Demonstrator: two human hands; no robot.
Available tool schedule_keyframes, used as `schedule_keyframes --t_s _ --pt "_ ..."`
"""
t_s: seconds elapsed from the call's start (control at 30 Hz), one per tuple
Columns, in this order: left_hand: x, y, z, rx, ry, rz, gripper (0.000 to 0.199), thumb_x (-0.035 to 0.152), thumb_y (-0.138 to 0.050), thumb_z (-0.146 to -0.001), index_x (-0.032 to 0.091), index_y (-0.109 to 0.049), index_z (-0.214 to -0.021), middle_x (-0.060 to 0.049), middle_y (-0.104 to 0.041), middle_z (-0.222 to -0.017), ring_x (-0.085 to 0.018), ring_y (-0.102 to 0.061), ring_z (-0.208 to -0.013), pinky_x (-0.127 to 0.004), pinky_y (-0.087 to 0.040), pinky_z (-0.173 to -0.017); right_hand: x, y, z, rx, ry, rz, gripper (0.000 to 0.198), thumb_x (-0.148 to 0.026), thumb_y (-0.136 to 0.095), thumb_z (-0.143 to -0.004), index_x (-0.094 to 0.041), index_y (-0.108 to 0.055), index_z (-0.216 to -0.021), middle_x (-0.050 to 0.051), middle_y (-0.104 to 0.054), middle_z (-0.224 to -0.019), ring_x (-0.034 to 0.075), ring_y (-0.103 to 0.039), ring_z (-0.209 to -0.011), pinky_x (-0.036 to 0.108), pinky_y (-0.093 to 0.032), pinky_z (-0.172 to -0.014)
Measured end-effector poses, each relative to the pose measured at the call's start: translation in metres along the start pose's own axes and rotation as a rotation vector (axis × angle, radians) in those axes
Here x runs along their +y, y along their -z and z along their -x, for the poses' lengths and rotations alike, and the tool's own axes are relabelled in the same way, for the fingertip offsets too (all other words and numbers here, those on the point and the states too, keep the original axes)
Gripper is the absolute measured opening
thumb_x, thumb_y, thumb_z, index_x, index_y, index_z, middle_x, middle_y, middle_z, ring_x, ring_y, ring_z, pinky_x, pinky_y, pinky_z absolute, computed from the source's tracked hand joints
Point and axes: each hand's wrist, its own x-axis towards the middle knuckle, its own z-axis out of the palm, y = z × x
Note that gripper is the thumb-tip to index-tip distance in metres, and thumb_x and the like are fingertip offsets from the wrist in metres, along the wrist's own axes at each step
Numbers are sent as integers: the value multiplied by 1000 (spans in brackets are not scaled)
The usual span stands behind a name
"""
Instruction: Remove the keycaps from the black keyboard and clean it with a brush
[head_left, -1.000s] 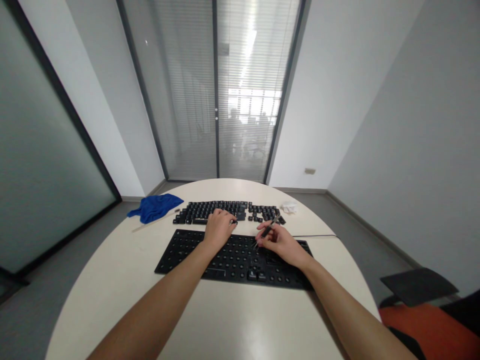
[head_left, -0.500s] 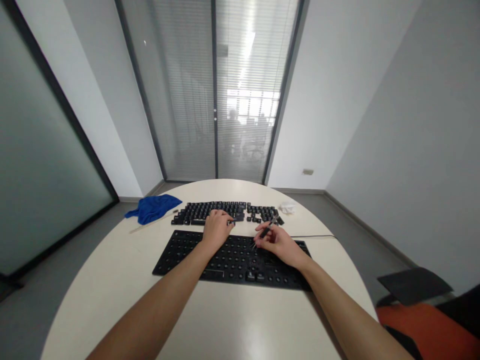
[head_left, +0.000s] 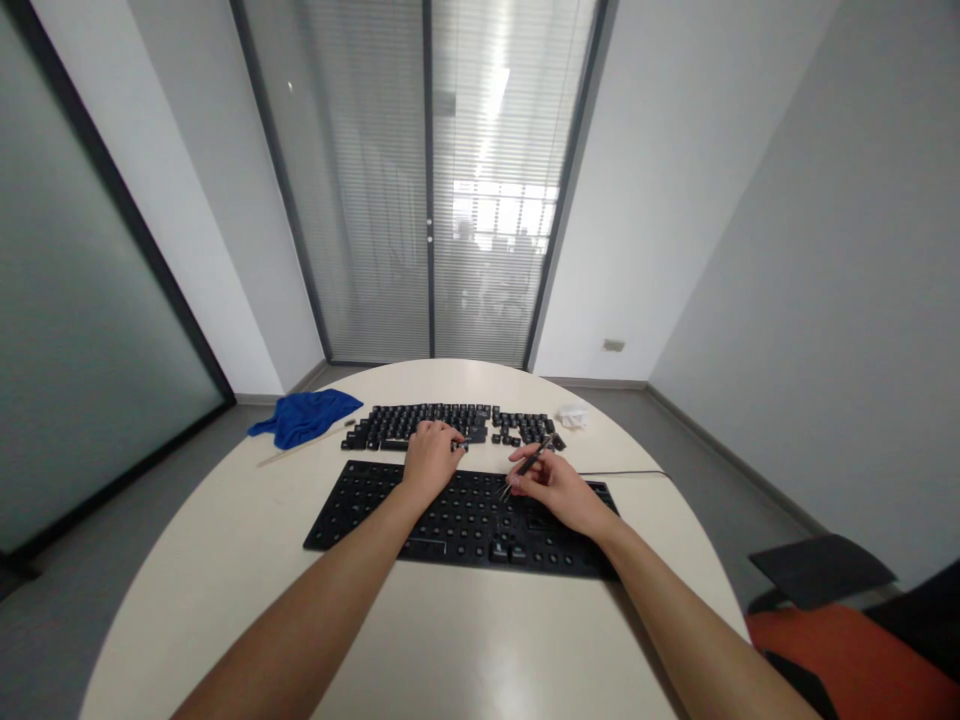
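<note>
Right fingers (head_left: pixel 523 486) clamp tweezers (head_left: pixel 531 462) over the keyboard (head_left: pixel 465 518); cannot tell whether left fingers (head_left: pixel 436 428) meet.

Black keyboard (head_left: pixel 465 522) lies flat, mostly bare of caps, two fitted near its front edge; loose black keycaps (head_left: pixel 390 425) rest in rows beyond; dark tweezers (head_left: pixel 531 461) slant tips-down above it.

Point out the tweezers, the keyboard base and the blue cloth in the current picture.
Tweezers (head_left: pixel 529 462): head view, on the dark middle of the body.
Keyboard base (head_left: pixel 463 520): head view, on its upper face, near the middle.
Blue cloth (head_left: pixel 309 416): head view, mid-fabric.
</note>
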Motion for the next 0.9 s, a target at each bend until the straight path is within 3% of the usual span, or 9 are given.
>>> schedule_keyframes --t_s 0.33,0.47,0.67,0.77,0.9 --pt "8 10 6 39 -85 -30 14 22 -65 -86 22 -71 -99 -6 -65 -110 -27 -49 -111 -38 -43 -91 -10 -3 6 -59 67 -32 25 -15 -61 -78 -21 -46 -98 2 -69 -90 15 -62 -80 32 -50 -75" --pt "19 21 12 -65 -159 9 15 21 -61 -87 19 -69 -100 -8 -64 -111 -26 -53 -108 -39 -44 -94 -14 -3 7 -63 48 24 22 -11 -55 -75 -21 -46 -93 0 -67 -84 12 -56 -65 28 -47 -61" --pt "37 38 38 -290 -351 142 26 27 -64 -87 16 -64 -110 -11 -64 -112 -27 -57 -110 -41 -45 -100 -20 -5 9 -62 30 13 28 -8 -49 -68 -22 -44 -92 -3 -65 -79 10 -49 -56 23 -41 -51" --pt "37 45 57 -291 -483 176 29 27 -56 -92 18 -59 -120 -11 -61 -123 -26 -53 -119 -42 -42 -105 -23 -5 9 -48 -15 27 30 -9 -46 -67 -22 -42 -94 -5 -65 -74 8 -41 -45 22 -32 -43" --pt "27 47 78 -284 -563 224 36 29 -47 -98 22 -52 -133 -9 -51 -143 -23 -41 -137 -44 -31 -117 -22 -3 9 -33 -49 39 32 -11 -47 -68 -23 -39 -96 -7 -62 -67 9 -43 -47 23 -33 -46"
